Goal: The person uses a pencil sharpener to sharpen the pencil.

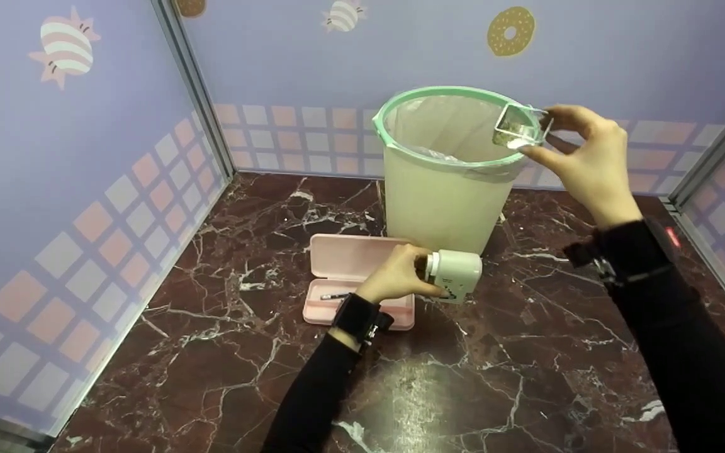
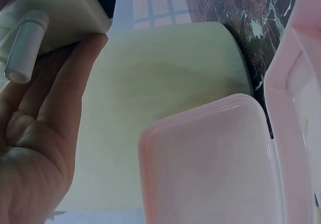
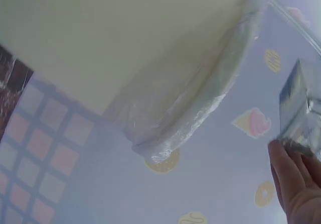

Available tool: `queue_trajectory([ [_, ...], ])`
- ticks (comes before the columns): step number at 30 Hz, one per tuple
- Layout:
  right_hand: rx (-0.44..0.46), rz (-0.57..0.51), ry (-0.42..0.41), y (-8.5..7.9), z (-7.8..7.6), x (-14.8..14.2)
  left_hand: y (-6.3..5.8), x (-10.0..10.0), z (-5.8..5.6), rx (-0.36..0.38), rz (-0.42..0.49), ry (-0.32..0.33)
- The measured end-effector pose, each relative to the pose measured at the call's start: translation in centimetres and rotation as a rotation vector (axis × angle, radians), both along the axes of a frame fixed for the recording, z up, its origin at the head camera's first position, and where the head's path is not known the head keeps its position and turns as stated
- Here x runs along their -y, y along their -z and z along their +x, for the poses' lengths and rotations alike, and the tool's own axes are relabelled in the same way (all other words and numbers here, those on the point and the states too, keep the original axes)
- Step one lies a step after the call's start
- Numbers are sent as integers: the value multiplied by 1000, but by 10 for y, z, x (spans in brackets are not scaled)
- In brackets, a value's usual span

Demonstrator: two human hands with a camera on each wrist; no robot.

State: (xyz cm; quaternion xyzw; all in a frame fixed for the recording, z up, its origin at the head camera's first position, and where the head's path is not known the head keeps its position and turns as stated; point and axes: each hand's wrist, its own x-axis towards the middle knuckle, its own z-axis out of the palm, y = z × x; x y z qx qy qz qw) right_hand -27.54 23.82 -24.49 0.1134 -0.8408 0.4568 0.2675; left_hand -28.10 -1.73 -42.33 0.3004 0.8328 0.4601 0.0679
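Note:
My left hand [image 1: 400, 274] holds a pale green hand-crank pencil sharpener [image 1: 460, 275] in front of the bin, tipped on its side. Its white crank knob [image 2: 26, 50] juts out beside the palm in the left wrist view. Up at the right rim of the waste bin [image 1: 447, 201], my right hand [image 1: 592, 160] pinches a small clear shavings drawer [image 1: 513, 132] between thumb and fingers. The drawer is tilted, overlaps the bin's mouth in the head view, and has brownish bits inside. A thin clear bag [image 3: 165, 118] lines the bin and folds over its green rim.
Under my left forearm an opened pink pencil case [image 1: 325, 313] lies on the dark marbled table [image 1: 211, 377], its lid raised against the bin's side. A pencil [image 1: 333, 296] rests in it. Patterned lilac panels [image 1: 287, 75] enclose the table at the back and sides.

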Motion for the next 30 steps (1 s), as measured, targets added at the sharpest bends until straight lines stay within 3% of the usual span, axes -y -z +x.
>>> queue_trajectory([
  [5,-74,162,62,-5,-21,13,0,-1,0,-22,-16,2],
  [8,-127,288,48,-5,-32,16,0,-1,-1,-38,-14,6],
  [14,-258,598,-39,0,-50,21,1,0,-1,-44,-8,11],
  [23,-613,1107,-192,6,-62,18,0,0,-1,-56,-18,14],
  [26,-703,1193,-211,7,-63,16,0,0,-1,-61,-30,10],
  [30,-754,1214,-249,8,-64,13,0,1,0,-60,-42,8],
])
